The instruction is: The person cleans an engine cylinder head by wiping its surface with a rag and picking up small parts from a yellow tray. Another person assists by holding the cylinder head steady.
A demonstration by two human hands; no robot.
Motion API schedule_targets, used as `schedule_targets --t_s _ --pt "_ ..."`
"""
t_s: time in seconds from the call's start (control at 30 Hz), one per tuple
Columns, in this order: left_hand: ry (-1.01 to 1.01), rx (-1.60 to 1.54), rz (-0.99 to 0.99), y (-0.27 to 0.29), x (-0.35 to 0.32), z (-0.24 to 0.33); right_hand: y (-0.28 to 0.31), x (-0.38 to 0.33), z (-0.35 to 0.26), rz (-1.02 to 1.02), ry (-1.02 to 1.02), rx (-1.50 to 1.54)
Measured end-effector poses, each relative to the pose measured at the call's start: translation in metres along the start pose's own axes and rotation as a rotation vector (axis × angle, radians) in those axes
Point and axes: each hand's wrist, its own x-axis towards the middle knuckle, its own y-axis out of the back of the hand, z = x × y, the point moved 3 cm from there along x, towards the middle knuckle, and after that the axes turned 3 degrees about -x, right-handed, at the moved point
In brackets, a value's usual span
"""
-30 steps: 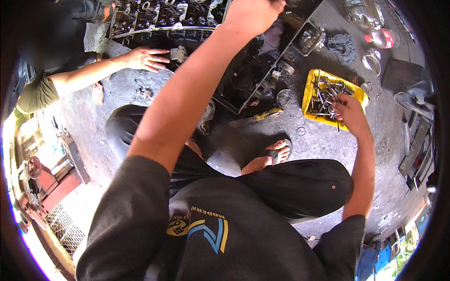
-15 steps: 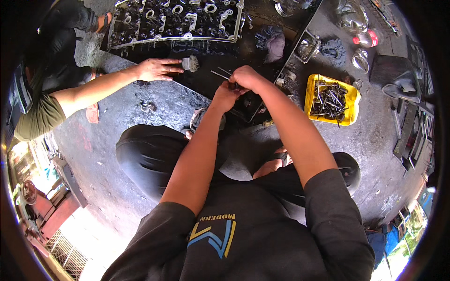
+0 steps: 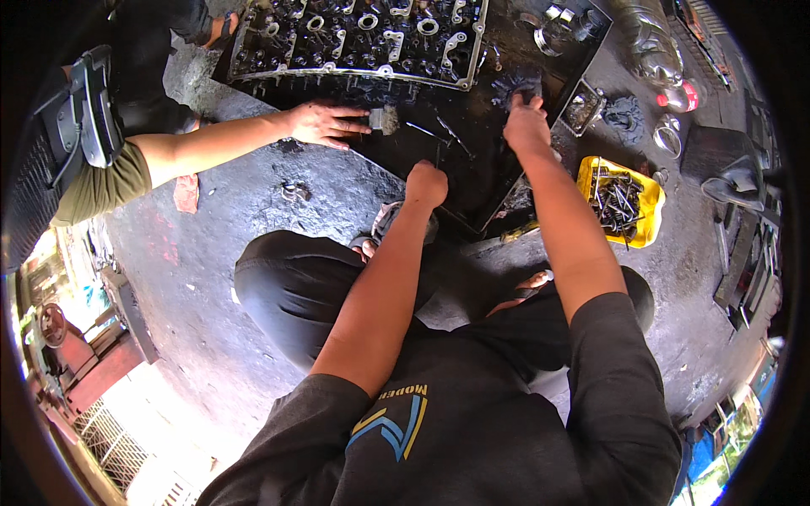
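My left hand (image 3: 426, 184) is closed in a fist low over the black oily tray (image 3: 396, 156). A slim dark stem pokes out above its fingers, but what it belongs to is hidden. Farther right and forward, my right hand (image 3: 527, 126) grips a dark grey rag (image 3: 513, 87) at the tray's right side. Between the hands and the engine part, two thin metal rods lie on the tray: a straight rod (image 3: 429, 132) and a second rod (image 3: 456, 138). A cylinder head (image 3: 354, 72) with round openings sits at the tray's far side.
From the left, another person's hand (image 3: 325, 125) reaches to a flat brush (image 3: 385, 121). At right stands a yellow container (image 3: 651, 207) full of valves and springs. Beyond it are a rag (image 3: 623, 118), a clear bottle with red label (image 3: 682, 96) and a metal ring (image 3: 667, 137).
My hands were together over the tray and have parted. The right went forward and right onto the rag; the left stays closed near the tray's front. The whole view has shifted slightly.
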Motion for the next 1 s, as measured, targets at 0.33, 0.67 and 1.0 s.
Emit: schedule_targets --t_s 0.33,0.67,1.0 --pt "0.852 -1.315 -0.119 0.03 0.026 0.001 0.017 -0.044 -0.033 -0.083 0.285 0.511" --pt "0.912 -1.567 -0.351 0.04 0.027 0.022 -0.043 -0.087 -0.06 -0.265 0.281 0.582" --pt "0.871 -1.81 -0.376 0.03 0.029 0.038 -0.011 -0.084 -0.053 -0.149 0.174 0.796"
